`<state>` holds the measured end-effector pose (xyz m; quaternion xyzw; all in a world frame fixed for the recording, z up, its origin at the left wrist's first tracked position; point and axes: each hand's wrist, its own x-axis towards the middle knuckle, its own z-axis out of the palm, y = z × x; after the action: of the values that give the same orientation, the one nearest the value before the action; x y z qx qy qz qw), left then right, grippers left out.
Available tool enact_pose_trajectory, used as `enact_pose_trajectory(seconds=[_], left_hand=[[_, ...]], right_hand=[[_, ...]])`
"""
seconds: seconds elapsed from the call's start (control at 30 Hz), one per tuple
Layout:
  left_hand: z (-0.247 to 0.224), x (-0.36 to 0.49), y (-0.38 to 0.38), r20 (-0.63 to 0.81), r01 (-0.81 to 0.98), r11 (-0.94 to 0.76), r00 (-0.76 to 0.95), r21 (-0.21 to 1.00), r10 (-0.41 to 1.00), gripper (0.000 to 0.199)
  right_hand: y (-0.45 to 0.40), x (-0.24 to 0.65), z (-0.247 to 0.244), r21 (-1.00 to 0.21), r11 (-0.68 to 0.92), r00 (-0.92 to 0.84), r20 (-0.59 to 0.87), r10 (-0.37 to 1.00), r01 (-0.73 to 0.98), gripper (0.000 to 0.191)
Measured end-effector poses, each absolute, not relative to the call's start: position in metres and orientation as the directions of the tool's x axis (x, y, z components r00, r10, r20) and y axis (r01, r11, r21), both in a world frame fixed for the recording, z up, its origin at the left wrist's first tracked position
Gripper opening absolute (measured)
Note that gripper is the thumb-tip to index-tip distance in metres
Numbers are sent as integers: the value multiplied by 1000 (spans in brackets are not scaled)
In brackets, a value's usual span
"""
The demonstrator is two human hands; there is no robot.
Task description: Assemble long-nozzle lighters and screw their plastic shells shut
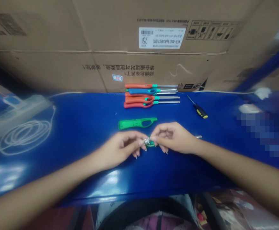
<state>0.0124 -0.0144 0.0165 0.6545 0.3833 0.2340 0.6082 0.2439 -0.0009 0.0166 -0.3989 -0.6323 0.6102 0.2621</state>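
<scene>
My left hand pinches a small silver-and-white lighter part between thumb and fingertips. From the other side, the closed fingertips of my right hand meet at the same part; whether they grip it or a thin wire on it is too small to tell. Just below the fingertips lies a green plastic piece, mostly covered by the hands. A green lighter shell half with a trigger loop rests on the table behind them. The tip of a metal tube shows past my right wrist.
Several orange, red and blue stick lighters lie in a row at the back of the blue table. A black-and-yellow screwdriver is to their right. At left are a coiled white cable and a power strip. Cardboard stands behind.
</scene>
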Motion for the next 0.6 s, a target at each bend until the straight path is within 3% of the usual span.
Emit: enact_pose_trajectory(seconds=[0.6], left_hand=[[18, 14, -17, -172, 235, 38, 581, 971, 796, 27]], right_hand=[[-1, 244, 16, -981, -63, -563, -157, 812, 183, 33]])
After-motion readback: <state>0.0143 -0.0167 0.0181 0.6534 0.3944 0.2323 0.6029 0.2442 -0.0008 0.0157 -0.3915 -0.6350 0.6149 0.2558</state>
